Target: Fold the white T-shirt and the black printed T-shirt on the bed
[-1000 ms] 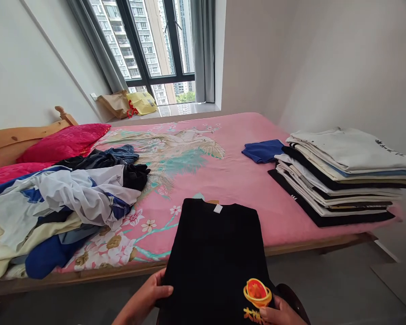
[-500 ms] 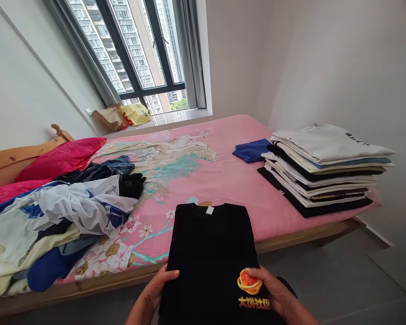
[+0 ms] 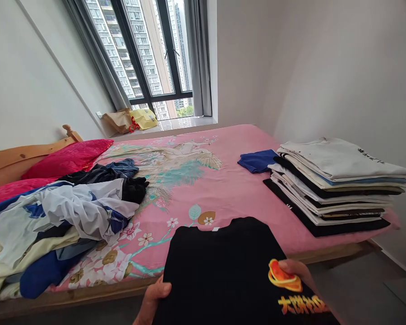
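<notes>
A folded black T-shirt (image 3: 219, 266) with an orange and yellow print is held in front of me, over the bed's near edge. My left hand (image 3: 153, 298) grips its left side, thumb on top and the other fingers mostly hidden beneath. On the right side, my right hand (image 3: 299, 273) pinches the shirt beside the round print, thumb on top. The shirt's neckline points away from me, with a bit of white label showing there. To the right on the bed stands a tall stack of folded shirts (image 3: 341, 158), a white one on top.
A heap of unfolded clothes (image 3: 77, 207) covers the bed's left side, near red pillows (image 3: 67, 158). Folded blue cloth (image 3: 257, 161) lies beside the stack. The pink bedsheet (image 3: 219, 194) spreads between them. Bags (image 3: 144, 118) sit on the windowsill.
Both hands have moved the black T-shirt slightly; its right side has swung outward to the right and its neckline now tilts. The view has shifted a little, so the stack appears lower and farther right.
</notes>
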Available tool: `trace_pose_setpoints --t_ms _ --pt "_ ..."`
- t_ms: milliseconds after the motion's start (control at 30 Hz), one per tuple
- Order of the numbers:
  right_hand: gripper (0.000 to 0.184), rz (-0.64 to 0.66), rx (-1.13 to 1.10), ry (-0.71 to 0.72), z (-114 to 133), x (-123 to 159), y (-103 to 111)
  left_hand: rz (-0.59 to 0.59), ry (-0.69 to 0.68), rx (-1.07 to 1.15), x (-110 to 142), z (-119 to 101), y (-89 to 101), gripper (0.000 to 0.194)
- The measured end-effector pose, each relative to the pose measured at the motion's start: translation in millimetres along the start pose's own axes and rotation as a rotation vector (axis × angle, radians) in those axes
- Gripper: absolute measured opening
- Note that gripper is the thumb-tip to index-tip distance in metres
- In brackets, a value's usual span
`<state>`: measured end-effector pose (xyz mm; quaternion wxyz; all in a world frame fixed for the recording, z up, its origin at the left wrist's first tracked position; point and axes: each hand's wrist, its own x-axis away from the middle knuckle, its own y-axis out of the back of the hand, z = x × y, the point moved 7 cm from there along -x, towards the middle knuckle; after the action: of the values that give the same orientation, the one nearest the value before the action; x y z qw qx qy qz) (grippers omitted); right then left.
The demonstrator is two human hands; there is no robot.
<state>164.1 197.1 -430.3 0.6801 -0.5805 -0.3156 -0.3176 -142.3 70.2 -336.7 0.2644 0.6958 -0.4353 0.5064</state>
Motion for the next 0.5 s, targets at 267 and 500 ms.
trace_pose_setpoints --t_ms 267,500 --pt "0.028 -0.074 0.013 0.255 179 -73 -43 -0.01 -0.265 0.173 -53 -160 -40.5 0.057" --pt "0.042 -0.046 0.162 0.109 94 -125 13 -0.127 -0.057 0.032 -101 -60 5.0 0.054"
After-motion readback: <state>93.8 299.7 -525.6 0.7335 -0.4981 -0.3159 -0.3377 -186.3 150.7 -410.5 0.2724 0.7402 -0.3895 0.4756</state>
